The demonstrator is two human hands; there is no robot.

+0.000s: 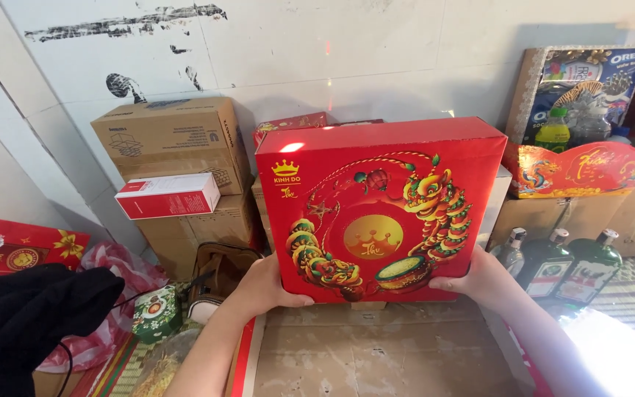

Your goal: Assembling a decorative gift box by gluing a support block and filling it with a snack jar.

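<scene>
Square red gift box point(380, 209), gold dragon artwork, held upright, left hand point(262, 287), right hand point(479, 279), each grip grasping a bottom corner

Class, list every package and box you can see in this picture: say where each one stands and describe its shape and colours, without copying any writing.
Large red box: centre, square, gold dragon art, held by left hand and right hand.
Brown cartons: stacked at left wall.
Small carton: on those cartons, oblong, red and white.
Gift hamper: upper right, blue and red, wrapped.
Green tin: lower left, round.
</scene>
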